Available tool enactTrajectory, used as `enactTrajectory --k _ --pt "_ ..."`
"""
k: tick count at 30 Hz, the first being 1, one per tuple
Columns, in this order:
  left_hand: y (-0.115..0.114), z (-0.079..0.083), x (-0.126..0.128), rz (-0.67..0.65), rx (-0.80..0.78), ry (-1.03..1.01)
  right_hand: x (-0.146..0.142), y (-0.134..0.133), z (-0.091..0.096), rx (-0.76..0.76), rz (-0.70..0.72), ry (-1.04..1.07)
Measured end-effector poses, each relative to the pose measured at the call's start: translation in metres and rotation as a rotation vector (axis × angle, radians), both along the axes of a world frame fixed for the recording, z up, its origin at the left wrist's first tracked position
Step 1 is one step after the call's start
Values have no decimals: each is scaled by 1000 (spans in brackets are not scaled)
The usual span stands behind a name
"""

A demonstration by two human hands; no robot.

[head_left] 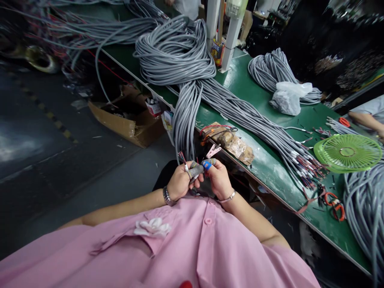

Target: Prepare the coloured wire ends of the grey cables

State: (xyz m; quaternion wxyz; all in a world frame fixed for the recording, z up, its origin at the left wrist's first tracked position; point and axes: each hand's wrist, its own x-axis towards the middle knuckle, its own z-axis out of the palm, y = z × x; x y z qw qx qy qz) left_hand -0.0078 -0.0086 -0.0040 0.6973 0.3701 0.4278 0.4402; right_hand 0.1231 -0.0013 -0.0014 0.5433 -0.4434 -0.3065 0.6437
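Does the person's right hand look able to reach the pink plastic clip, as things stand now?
Probably yes: the pink plastic clip is just beyond the right hand, with nothing visible between them, though that hand seems busy beside the left hand.

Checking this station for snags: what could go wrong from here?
1. The cable bundle hangs over the edge of the green table; its weight might drag more cable down.
2. The left hand and right hand wear finger coverings, which may dull the feel for the thin wires.
3. Orange-handled scissors lie close to the right-hand cable coil; a snag could nick it.
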Motion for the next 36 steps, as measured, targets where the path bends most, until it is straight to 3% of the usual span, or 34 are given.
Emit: enactTrajectory --k 10,15,27,36 --pt "7 5 -3 -214 71 200 2 -2 13 75 49 -150" --pt "6 8 -2 -199 78 215 3 -4 18 97 50 -185" --pt "1 -4 0 -108 45 35 -4 -7 7 42 63 26" --pt "2 -3 -2 -45 38 12 4 -4 3 54 12 -96"
